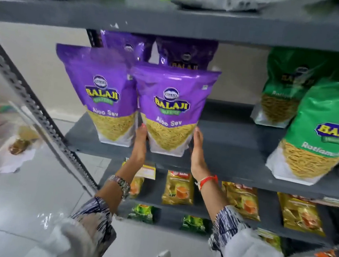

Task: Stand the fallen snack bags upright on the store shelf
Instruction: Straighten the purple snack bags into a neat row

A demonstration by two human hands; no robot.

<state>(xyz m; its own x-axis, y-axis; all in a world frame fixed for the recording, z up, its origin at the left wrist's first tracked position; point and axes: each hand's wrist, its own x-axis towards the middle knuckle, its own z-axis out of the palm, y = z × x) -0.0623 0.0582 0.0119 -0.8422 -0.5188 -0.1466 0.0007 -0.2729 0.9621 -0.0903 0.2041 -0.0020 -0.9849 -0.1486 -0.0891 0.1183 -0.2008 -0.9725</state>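
A purple Aloo Sev bag (172, 107) stands upright near the front of the grey middle shelf (235, 157). My left hand (140, 144) presses flat against its lower left side and my right hand (197, 150) against its lower right side, fingers straight. A second purple Aloo Sev bag (101, 91) stands upright just to its left, touching it. Two more purple bags (185, 54) stand behind them, partly hidden. On the right, a green Ratlami bag (320, 135) leans at the front and another green bag (285, 88) stands behind it.
A grey upper shelf (176, 21) carries bags lying flat. Below are shelves with gold packets (178, 188) and green packets (142, 213). A perforated metal upright (39, 113) slants at the left. A bare stretch of the middle shelf lies between purple and green bags.
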